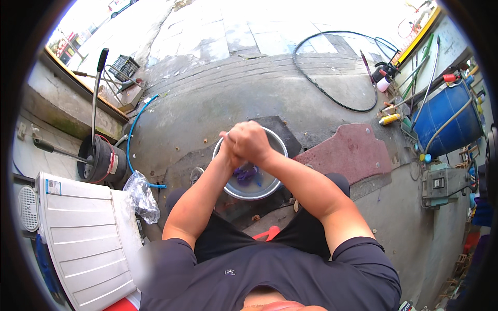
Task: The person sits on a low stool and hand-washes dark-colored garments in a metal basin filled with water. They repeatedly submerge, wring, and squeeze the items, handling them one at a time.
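Note:
Both of my hands are pressed together above a round metal basin [286,155] between my knees. My right hand [252,140] lies over the top with its fingers bent. Beneath it, my left hand [230,151] is mostly covered, with a thumb sticking out to the left. Wet purple cloth [246,175] shows directly below the hands, in or just above cloudy water [266,182]. Whether some of this cloth is gripped between my palms is hidden. A small blue piece [258,182] shows beside the cloth.
A dark mat [286,134] lies beneath the basin, with a reddish carpet mat [346,155] to its right. At left are a white ribbed plastic cabinet [85,241], a clear plastic bag [144,198], a black bucket [118,163] and a blue hose [129,144]. A blue barrel [447,116] stands right.

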{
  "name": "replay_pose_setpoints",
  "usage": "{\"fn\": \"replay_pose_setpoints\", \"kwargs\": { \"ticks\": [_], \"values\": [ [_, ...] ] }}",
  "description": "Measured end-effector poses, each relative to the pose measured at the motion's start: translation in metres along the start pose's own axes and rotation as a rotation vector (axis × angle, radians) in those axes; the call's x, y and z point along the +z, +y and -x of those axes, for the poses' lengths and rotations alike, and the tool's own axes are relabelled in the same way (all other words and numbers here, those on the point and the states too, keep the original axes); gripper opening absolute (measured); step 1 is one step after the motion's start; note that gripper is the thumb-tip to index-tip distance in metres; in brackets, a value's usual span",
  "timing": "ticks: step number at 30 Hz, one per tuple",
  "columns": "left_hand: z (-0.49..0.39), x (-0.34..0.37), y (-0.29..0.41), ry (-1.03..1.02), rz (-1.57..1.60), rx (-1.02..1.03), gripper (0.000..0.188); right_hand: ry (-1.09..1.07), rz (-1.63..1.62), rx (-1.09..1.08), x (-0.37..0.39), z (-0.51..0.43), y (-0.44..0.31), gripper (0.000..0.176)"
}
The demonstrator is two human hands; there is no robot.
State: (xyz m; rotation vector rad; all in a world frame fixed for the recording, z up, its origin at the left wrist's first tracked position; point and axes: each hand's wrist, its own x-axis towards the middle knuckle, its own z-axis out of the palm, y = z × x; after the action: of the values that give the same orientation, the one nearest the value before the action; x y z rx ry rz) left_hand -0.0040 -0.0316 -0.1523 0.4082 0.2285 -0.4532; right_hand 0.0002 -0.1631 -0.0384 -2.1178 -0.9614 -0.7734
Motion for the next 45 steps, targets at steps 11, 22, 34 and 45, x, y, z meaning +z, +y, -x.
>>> {"fn": "replay_pose_setpoints", "kwargs": {
  "ticks": [11,22,34,45],
  "values": [
    [0.025,0.070,0.008,0.351,-0.141,0.118,0.041,-0.143,-0.149,0.225,0.005,-0.001,0.009,0.047],
    [0.043,0.098,0.010,0.243,-0.358,0.077,0.037,0.012,-0.225,0.483,-0.005,-0.010,-0.004,0.052],
    [0.046,0.100,0.043,0.299,-1.993,0.624,0.054,-0.125,-0.358,0.797,-0.010,-0.021,0.050,0.043],
    [0.054,0.109,0.078,0.480,-1.792,0.856,0.056,-0.333,-0.458,0.696,-0.040,-0.023,0.050,0.039]
  ]
}}
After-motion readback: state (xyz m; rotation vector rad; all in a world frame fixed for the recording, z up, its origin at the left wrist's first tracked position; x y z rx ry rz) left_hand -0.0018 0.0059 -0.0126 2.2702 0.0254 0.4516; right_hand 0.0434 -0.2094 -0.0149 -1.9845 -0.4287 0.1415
